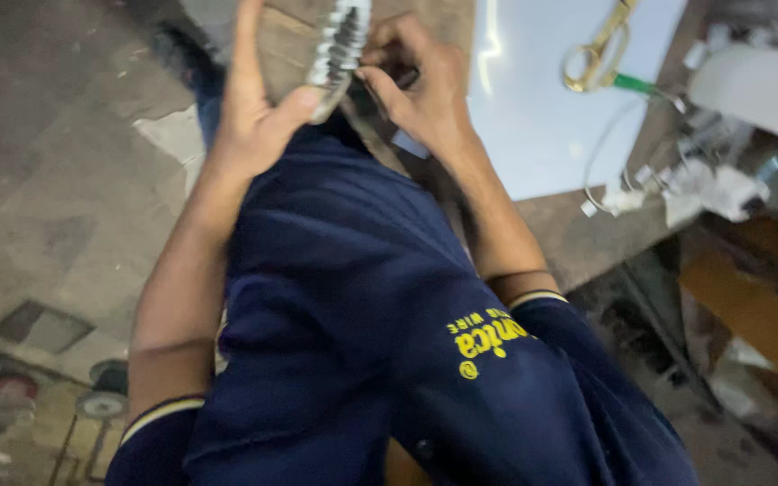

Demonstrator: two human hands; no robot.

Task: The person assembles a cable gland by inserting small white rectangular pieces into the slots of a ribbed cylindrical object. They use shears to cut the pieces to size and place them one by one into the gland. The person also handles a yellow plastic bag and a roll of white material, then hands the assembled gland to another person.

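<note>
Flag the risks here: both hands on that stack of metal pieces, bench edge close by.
1. The left hand and right hand pinch the stack of small metal pieces in the air over the lap; a loose piece could drop to the floor.
2. The scissors lie near the workbench edge beside tangled wire; snagging could pull them off.

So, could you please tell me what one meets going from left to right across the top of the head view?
Left hand → silvery ridged metal stack → right hand → white sheet → gold-handled scissors → white machine body.
</note>
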